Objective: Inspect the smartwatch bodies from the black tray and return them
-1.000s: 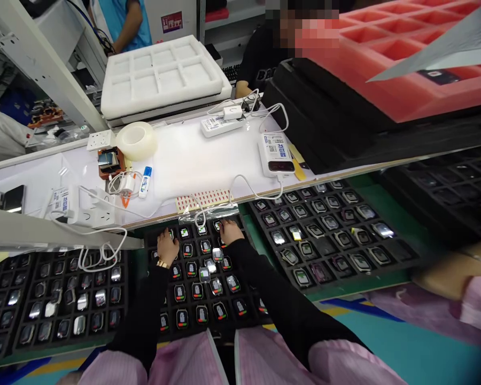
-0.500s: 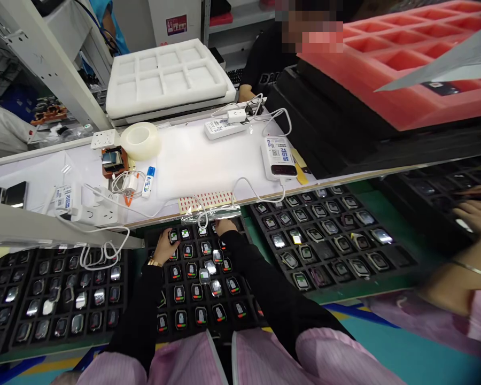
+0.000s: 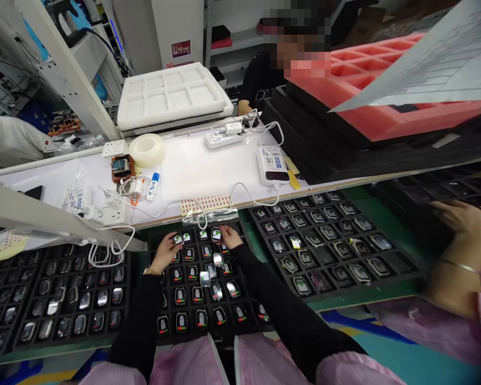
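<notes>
Between the fingers of my left hand (image 3: 165,254) is a smartwatch (image 3: 177,239) without a strap, its screen lit, at the far left of the black foam tray (image 3: 169,338). My right hand (image 3: 230,237) pinches another lit smartwatch (image 3: 216,234) by its right edge, over the same far row. Several more watch bodies sit in the tray's pockets, many showing red and green marks on their screens. A few, such as the watch (image 3: 204,278), lie loose on top across the pocket walls.
More watch trays lie left (image 3: 74,256) and right (image 3: 324,248). A shelf (image 3: 200,176) above the trays holds a tape roll (image 3: 146,149), chargers (image 3: 273,164) and cables. Foam stacks (image 3: 385,125) rise at right. A co-worker's hand (image 3: 463,219) reaches over the right-hand tray; another person sits opposite.
Both hands have lifted their watches slightly from the far row, tilting the screens into view. The camera view has shifted a little. At right, the co-worker's hand has moved over the tray.
</notes>
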`<state>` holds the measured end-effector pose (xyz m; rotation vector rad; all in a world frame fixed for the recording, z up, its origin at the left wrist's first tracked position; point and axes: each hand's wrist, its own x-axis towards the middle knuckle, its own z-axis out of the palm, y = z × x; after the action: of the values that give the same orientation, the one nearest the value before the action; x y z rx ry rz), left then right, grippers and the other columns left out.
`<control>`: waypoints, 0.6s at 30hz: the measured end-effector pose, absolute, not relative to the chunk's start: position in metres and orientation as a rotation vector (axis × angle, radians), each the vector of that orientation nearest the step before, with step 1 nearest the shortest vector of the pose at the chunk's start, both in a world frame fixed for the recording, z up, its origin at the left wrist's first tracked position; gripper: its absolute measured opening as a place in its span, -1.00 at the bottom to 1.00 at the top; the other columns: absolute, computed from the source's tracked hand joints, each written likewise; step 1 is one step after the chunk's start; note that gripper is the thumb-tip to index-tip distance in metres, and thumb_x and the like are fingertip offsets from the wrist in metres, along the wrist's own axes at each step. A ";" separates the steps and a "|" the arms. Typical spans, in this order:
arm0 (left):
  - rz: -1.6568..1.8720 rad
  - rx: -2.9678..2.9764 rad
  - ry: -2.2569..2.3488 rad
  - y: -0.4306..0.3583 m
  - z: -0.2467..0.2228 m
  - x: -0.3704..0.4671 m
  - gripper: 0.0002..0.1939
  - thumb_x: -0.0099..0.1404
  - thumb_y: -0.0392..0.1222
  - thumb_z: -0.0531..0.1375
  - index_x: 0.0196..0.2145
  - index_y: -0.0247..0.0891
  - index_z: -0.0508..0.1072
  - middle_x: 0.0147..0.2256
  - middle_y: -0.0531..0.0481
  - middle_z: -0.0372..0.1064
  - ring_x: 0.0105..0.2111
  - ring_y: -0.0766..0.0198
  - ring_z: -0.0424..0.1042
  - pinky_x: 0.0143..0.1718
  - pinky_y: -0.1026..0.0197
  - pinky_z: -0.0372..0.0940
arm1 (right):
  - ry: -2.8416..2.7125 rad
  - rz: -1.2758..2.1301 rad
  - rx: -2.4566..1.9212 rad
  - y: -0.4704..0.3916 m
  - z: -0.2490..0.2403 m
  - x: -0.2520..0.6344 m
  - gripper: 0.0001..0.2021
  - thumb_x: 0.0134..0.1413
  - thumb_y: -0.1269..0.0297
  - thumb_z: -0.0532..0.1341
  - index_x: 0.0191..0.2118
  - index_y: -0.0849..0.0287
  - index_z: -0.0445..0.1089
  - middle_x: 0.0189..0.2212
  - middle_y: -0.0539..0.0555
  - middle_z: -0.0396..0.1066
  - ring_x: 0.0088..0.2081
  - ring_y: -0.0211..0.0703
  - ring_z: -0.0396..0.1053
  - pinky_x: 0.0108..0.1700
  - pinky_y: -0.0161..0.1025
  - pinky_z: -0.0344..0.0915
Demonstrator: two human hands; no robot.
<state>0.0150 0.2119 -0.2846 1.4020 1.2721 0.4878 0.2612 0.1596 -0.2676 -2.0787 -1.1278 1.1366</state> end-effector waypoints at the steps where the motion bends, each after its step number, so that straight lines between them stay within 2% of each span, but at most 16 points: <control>1: 0.494 1.375 1.228 0.199 -0.273 0.018 -0.38 0.17 -0.04 0.24 0.12 -0.28 0.16 -0.24 -0.12 0.43 -0.25 0.17 0.49 -0.32 0.22 0.35 | -1.100 1.170 -2.015 0.150 -0.262 0.259 -0.64 0.40 0.26 -0.15 0.01 0.28 0.32 -0.36 0.16 0.49 -0.30 -0.02 0.51 -0.35 -0.19 0.46; 3: 0.540 1.248 1.092 0.172 -0.245 0.026 -0.34 0.15 -0.01 0.27 0.12 -0.23 0.14 -0.13 -0.18 0.41 -0.21 0.13 0.49 -0.33 0.20 0.36 | -0.994 1.294 -1.818 0.127 -0.249 0.254 -0.61 0.40 0.24 -0.21 -0.01 0.25 0.30 -0.38 0.14 0.48 -0.37 -0.06 0.50 -0.47 -0.22 0.44; 5: 0.595 1.251 1.044 0.145 -0.217 0.035 -0.42 0.18 -0.01 0.26 0.09 -0.17 0.17 -0.04 -0.17 0.36 -0.15 0.16 0.46 -0.18 0.16 0.38 | -0.840 1.458 -1.522 0.105 -0.236 0.249 -0.63 0.37 0.12 -0.15 -0.06 0.21 0.29 -0.36 0.15 0.48 -0.43 -0.07 0.48 -0.57 -0.27 0.38; 8: 0.674 1.280 1.015 0.116 -0.183 0.048 -0.49 0.21 0.00 0.25 0.05 -0.12 0.22 -0.01 -0.13 0.34 -0.11 0.19 0.44 -0.14 0.18 0.37 | -0.768 1.611 -1.195 0.076 -0.216 0.242 -0.57 0.15 -0.07 0.16 -0.04 0.18 0.28 -0.29 0.15 0.48 -0.47 -0.14 0.42 -0.63 -0.34 0.29; 11: 0.758 1.245 1.038 0.098 -0.162 0.057 -0.56 0.19 0.03 0.26 -0.03 -0.14 0.27 -0.09 -0.10 0.37 -0.20 0.21 0.46 -0.29 0.23 0.38 | -0.809 1.635 -1.091 0.058 -0.199 0.234 -0.40 -0.09 -0.05 0.36 0.00 0.16 0.24 -0.30 0.10 0.46 -0.52 -0.24 0.33 -0.64 -0.41 0.21; 14: 0.810 1.193 1.065 0.082 -0.151 0.062 -0.63 0.24 0.07 0.21 -0.09 -0.17 0.31 -0.23 -0.05 0.40 -0.39 0.30 0.43 -0.49 0.31 0.28 | -0.779 1.599 -1.115 0.046 -0.188 0.227 -0.46 -0.05 -0.09 0.32 -0.06 0.17 0.27 -0.39 0.03 0.41 -0.61 -0.33 0.23 -0.68 -0.45 0.10; 18: 0.824 1.152 1.051 0.058 -0.139 0.065 -0.66 0.32 0.04 0.12 -0.05 -0.18 0.36 -0.24 -0.06 0.40 -0.46 0.34 0.39 -0.52 0.31 0.22 | -0.753 1.548 -1.143 0.029 -0.177 0.227 -0.54 0.03 -0.11 0.22 -0.13 0.19 0.32 -0.48 -0.01 0.31 -0.60 -0.30 0.24 -0.67 -0.42 0.12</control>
<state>0.0645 0.0585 -0.1387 1.1521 1.0515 0.8241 0.2266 0.0294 -0.1769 -1.1433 -0.7531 1.5483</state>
